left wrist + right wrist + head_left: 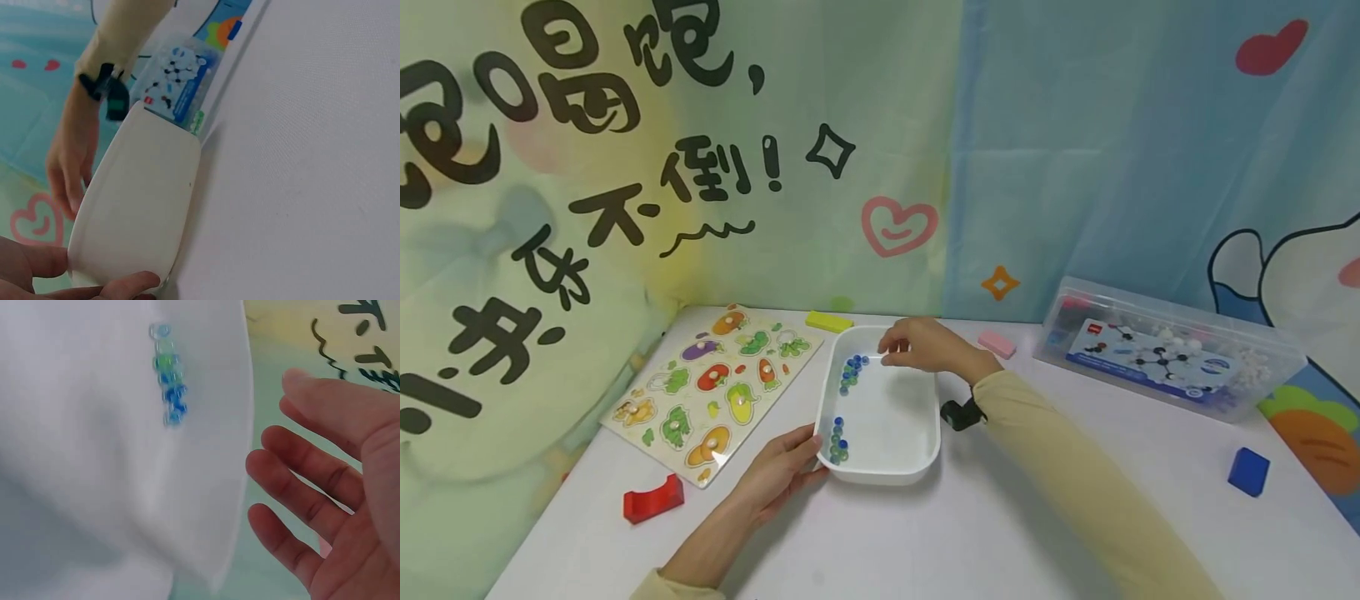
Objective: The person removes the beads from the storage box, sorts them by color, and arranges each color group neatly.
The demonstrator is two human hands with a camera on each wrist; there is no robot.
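A white rectangular tray (pixel 895 417) is tilted in the head view, with small blue and green glass marbles gathered along its left side. One group of marbles (pixel 852 372) lies toward the far left corner, another cluster (pixel 838 442) in the near left one. My left hand (pixel 782 471) grips the tray's near left edge, thumb at the rim and fingers underneath. Over the far right rim hovers my right hand (pixel 921 346). In the right wrist view its fingers (pixel 284 481) are loosely bent with nothing between them, beside the tray wall (pixel 228 456).
Left of the tray lies a vegetable puzzle board (pixel 730 392), with a red arched block (pixel 653 499) nearer me. Yellow (pixel 829 321) and pink (pixel 997 344) blocks lie behind. A clear plastic box (pixel 1165 354) stands back right, a blue block (pixel 1249 472) in front of it.
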